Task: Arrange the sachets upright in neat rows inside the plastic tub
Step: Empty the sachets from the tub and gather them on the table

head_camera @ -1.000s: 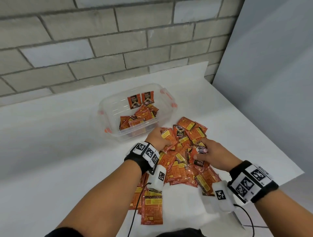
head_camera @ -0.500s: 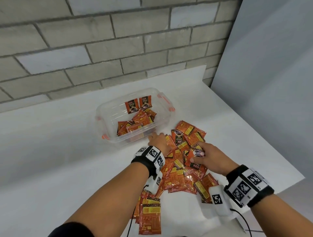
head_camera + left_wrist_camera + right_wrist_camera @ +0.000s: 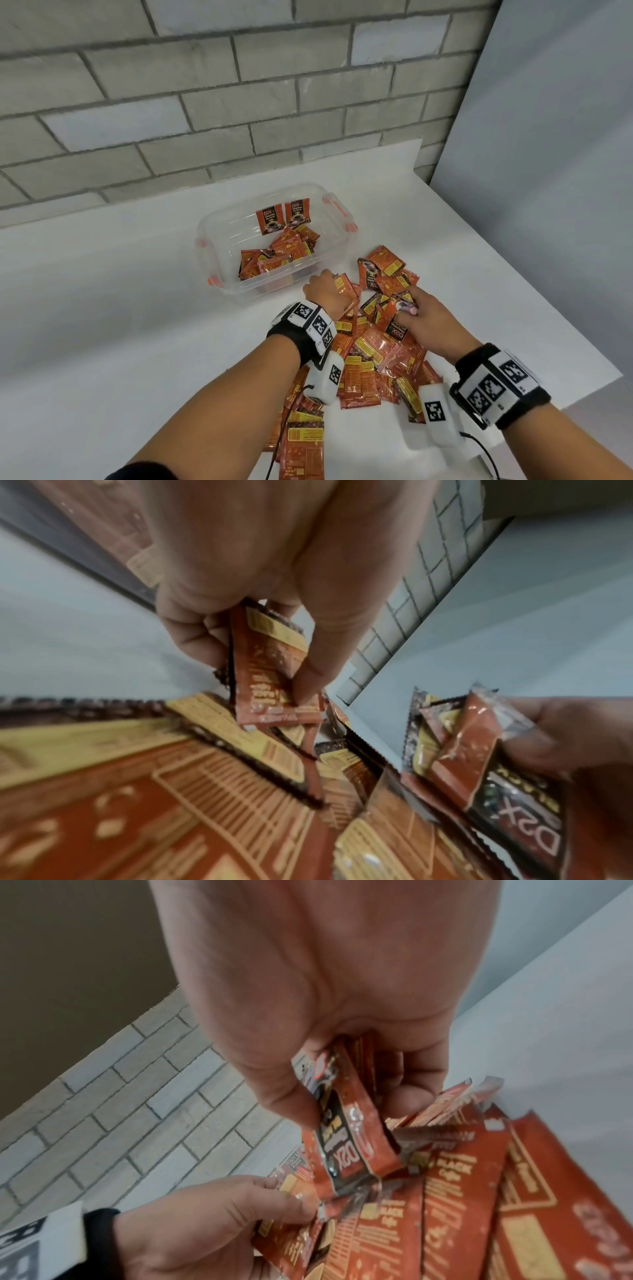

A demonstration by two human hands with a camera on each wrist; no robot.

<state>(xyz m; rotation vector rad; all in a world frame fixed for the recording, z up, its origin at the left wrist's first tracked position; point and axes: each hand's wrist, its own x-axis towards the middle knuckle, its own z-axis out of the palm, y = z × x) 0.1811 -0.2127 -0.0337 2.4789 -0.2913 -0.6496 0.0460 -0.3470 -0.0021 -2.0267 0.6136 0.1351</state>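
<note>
Both hands grasp sachets piled beside the tub

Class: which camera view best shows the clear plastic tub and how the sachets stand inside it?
The head view: the whole plastic tub shows, with two sachets upright at its far wall. Neither wrist view shows the tub clearly.

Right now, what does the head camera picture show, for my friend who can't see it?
Two hands, left hand and right hand, each grip orange sachets from a loose pile on a white table. Behind it, a clear plastic tub holds more sachets.
</note>
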